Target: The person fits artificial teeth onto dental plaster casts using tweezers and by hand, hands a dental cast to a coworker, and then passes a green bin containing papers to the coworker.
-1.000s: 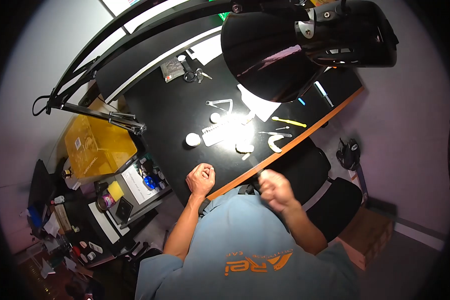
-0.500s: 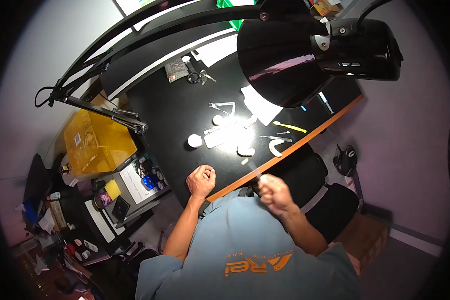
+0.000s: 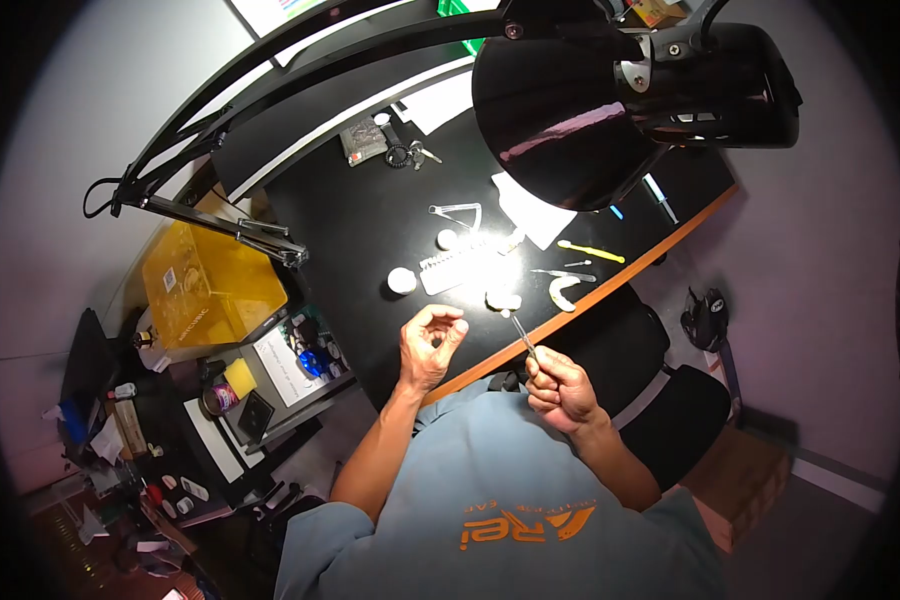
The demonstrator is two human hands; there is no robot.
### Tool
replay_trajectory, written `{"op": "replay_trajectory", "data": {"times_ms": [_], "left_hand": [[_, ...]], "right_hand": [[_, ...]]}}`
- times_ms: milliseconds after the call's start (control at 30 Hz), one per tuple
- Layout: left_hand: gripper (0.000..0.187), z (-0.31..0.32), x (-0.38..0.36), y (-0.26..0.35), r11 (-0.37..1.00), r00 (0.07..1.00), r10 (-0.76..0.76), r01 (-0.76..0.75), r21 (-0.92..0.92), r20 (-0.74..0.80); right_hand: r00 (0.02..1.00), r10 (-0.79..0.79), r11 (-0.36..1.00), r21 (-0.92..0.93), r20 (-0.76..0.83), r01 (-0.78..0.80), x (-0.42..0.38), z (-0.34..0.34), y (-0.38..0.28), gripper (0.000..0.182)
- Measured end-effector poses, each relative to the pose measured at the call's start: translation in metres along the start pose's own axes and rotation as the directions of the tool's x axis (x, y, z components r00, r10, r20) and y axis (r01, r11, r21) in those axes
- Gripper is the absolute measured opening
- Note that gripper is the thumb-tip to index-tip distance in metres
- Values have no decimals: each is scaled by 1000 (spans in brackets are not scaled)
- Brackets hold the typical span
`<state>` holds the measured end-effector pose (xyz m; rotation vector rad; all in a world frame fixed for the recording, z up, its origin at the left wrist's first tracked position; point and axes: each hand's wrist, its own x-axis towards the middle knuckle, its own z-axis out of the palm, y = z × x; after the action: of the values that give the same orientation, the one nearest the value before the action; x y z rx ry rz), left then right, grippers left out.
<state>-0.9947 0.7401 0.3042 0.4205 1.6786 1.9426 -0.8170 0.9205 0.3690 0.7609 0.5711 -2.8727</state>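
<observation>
My right hand (image 3: 558, 388) is closed round a pair of slim metal tweezers (image 3: 521, 334), which point up and away over the orange table edge. A small pale piece (image 3: 506, 313) shows at their tip, just below a whitish dental model (image 3: 503, 299). To the left, my left hand (image 3: 432, 348) hovers over the black table (image 3: 355, 240), fingers loosely curved and the thumb a little apart, with nothing visible in them. Further right lies a cream horseshoe-shaped dental arch (image 3: 562, 294). A white block with a toothed row (image 3: 452, 276) sits in the lamp's glare.
A black lamp (image 3: 570, 110) hangs over the far side. White round pots (image 3: 401, 281), a metal caliper (image 3: 457, 213), a yellow brush-like stick (image 3: 592, 251) and a thin metal tool (image 3: 562, 275) lie about. A yellow-covered machine (image 3: 210, 285) stands left, a black chair (image 3: 660, 400) right.
My left hand has loosened from a fist and moved right, towards the tweezers. My right hand now holds the tweezers steadier, their tip closer to the whitish model.
</observation>
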Motion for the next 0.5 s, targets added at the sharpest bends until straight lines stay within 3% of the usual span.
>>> {"op": "replay_trajectory", "data": {"times_ms": [133, 233, 500], "left_hand": [[40, 17, 1, 23, 987, 995, -81, 87, -133, 51], [46, 25, 4, 17, 982, 993, -37, 56, -180, 108], [55, 28, -1, 25, 986, 997, -5, 17, -168, 73]], "right_hand": [[999, 35, 999, -14, 1, -35, -3, 6, 3, 21], [999, 45, 999, -27, -7, -45, -1, 10, 5, 22], [999, 34, 999, -18, 0, -34, 0, 5, 5, 22]]}}
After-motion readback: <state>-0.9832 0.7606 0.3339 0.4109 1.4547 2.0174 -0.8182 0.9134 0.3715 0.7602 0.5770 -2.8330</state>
